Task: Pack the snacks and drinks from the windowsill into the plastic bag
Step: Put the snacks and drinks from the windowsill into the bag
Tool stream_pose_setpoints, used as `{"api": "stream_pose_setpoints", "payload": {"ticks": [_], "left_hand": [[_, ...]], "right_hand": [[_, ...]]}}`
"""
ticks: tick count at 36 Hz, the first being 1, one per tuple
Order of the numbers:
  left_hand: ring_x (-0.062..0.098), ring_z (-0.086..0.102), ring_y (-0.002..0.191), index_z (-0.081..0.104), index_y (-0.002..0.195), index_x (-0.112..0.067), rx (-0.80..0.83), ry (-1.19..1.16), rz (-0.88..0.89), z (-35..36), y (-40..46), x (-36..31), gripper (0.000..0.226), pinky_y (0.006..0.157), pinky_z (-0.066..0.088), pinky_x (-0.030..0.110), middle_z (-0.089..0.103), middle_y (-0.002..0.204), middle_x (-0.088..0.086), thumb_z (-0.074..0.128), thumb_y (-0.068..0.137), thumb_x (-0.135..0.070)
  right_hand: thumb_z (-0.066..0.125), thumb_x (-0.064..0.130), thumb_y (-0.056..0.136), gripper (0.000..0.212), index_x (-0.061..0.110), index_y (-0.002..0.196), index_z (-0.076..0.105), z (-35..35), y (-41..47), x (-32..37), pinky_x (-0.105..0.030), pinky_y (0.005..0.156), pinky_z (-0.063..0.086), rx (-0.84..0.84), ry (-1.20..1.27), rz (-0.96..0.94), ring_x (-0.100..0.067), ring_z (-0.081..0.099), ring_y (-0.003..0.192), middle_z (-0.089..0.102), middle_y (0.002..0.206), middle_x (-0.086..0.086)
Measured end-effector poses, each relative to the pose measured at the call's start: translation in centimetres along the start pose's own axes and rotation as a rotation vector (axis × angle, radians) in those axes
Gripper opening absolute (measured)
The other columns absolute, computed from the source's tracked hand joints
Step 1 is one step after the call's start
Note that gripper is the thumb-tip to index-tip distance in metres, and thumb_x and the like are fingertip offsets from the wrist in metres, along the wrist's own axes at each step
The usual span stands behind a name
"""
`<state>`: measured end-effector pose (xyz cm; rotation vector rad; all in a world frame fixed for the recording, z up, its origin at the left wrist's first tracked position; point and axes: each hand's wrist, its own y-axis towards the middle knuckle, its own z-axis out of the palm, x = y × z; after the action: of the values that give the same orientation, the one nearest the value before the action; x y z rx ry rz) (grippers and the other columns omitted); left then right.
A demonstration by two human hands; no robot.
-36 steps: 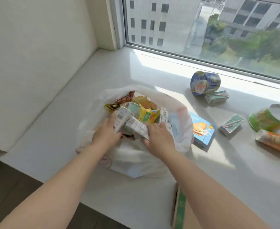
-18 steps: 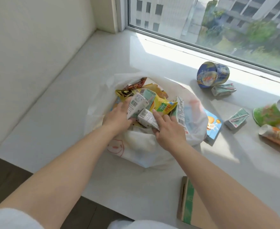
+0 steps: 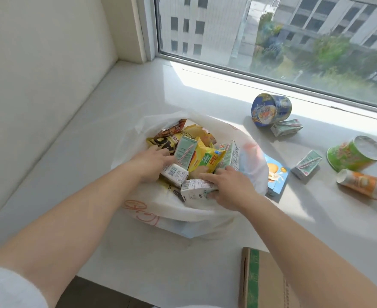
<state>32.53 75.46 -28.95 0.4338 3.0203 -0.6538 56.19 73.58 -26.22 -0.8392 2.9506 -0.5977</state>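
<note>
A white plastic bag [image 3: 154,207] stands open in the middle of the windowsill [image 3: 121,101]. Inside it are a yellow snack packet [image 3: 205,160], a dark wrapper and several small drink cartons. My left hand [image 3: 151,165] reaches into the bag's left side and holds a white carton [image 3: 175,173]. My right hand [image 3: 229,188] grips another white and green carton [image 3: 195,188] at the bag's near rim, fingers over its top and thumb under it. An upright carton [image 3: 186,150] stands between the hands.
Right of the bag lie a blue biscuit box [image 3: 276,177], a blue noodle cup [image 3: 271,108] on its side, two green cartons [image 3: 286,127] [image 3: 306,165], a green cup [image 3: 353,154] and an orange tube [image 3: 365,185]. A cardboard box [image 3: 263,282] sits at the near edge. A wall stands on the left.
Both hands have pushed their cartons lower into the bag and have drawn slightly apart. The view has shifted so the bag sits further right.
</note>
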Motion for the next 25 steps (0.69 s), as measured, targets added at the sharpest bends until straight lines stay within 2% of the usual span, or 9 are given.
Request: {"api": "stream_pose_setpoints", "payload": {"ticks": [4,7,10,13,16,18,19,22,25], "left_hand": [[0.022,0.031,0.125,0.028,0.141,-0.04,0.052,-0.068,-0.077,0.5,0.2,0.3,0.07,0.096,0.042,0.039,0.036,0.138,-0.002,0.043,0.084,-0.002],[0.023,0.027,0.129,0.032,0.139,-0.04,0.026,-0.173,-0.127,0.7,0.3,0.2,0.07,0.103,0.035,0.039,0.034,0.142,0.0,0.043,0.083,0.0],[0.023,0.02,0.136,0.034,0.14,-0.039,-0.013,-0.333,-0.166,0.6,0.3,0.2,0.076,0.111,0.024,0.04,0.032,0.145,0.001,0.044,0.078,0.003],[0.023,0.023,0.136,0.038,0.139,-0.037,-0.094,-0.467,-0.186,0.3,-0.2,0.2,0.075,0.114,0.019,0.042,0.035,0.146,0.002,0.049,0.074,-0.003],[0.02,0.028,0.134,0.046,0.134,-0.034,-0.23,-0.511,-0.105,-0.5,-1.2,-1.4,0.06,0.116,0.015,0.046,0.042,0.141,-0.001,0.048,0.075,-0.025],[0.018,0.034,0.131,0.048,0.133,-0.032,-0.322,-0.483,-0.044,-0.9,-1.5,-3.4,0.047,0.116,0.017,0.045,0.048,0.137,-0.003,0.053,0.087,-0.035],[0.018,0.037,0.129,0.046,0.135,-0.032,-0.347,-0.442,-0.004,-1.0,-1.4,-4.6,0.048,0.115,0.02,0.041,0.049,0.136,-0.003,0.056,0.089,-0.038],[0.019,0.041,0.127,0.029,0.144,-0.039,-0.317,-0.351,0.1,-0.3,-0.5,-7.6,0.065,0.107,0.029,0.036,0.046,0.139,-0.004,0.059,0.087,-0.046],[0.019,0.043,0.126,0.015,0.146,-0.046,-0.289,-0.39,0.053,0.4,0.6,-8.9,0.076,0.097,0.041,0.035,0.042,0.14,-0.003,0.061,0.086,-0.045]], "right_hand": [[0.061,0.033,0.087,0.045,0.026,0.131,0.051,1.2,0.3,0.1,-0.033,0.086,0.039,-0.267,0.075,0.021,-0.026,0.046,0.108,0.053,0.118,-0.001],[0.073,0.024,0.077,0.041,0.013,0.115,0.063,1.6,0.8,0.1,-0.039,0.083,0.045,-0.346,0.168,0.03,-0.031,0.051,0.102,0.059,0.109,-0.007],[0.081,0.014,0.068,0.04,0.011,0.106,0.068,1.1,1.1,-0.3,-0.039,0.079,0.047,-0.421,0.189,-0.068,-0.033,0.053,0.09,0.062,0.096,-0.01],[0.074,0.016,0.076,0.035,0.011,0.11,0.067,0.5,1.3,-0.7,-0.036,0.086,0.04,-0.41,0.232,-0.096,-0.032,0.051,0.098,0.06,0.104,-0.011],[0.07,0.011,0.081,0.03,0.006,0.11,0.066,0.5,1.8,-0.8,-0.029,0.086,0.039,-0.466,0.463,-0.011,-0.03,0.052,0.106,0.056,0.113,-0.012],[0.066,0.006,0.083,0.032,0.006,0.114,0.062,0.5,2.1,-0.7,-0.02,0.085,0.037,-0.527,0.668,0.139,-0.022,0.053,0.106,0.051,0.12,-0.01],[0.066,0.006,0.083,0.034,0.007,0.117,0.06,0.5,2.2,-0.6,-0.018,0.086,0.037,-0.529,0.75,0.207,-0.019,0.053,0.105,0.049,0.122,-0.009],[0.071,0.011,0.08,0.036,0.006,0.113,0.056,1.1,1.9,-0.7,-0.031,0.087,0.046,-0.563,0.81,0.308,-0.022,0.055,0.1,0.048,0.117,-0.011],[0.071,0.014,0.08,0.032,0.003,0.104,0.053,2.2,0.0,-0.9,-0.038,0.076,0.047,-0.62,0.714,0.334,-0.026,0.054,0.091,0.051,0.104,-0.01]]}}
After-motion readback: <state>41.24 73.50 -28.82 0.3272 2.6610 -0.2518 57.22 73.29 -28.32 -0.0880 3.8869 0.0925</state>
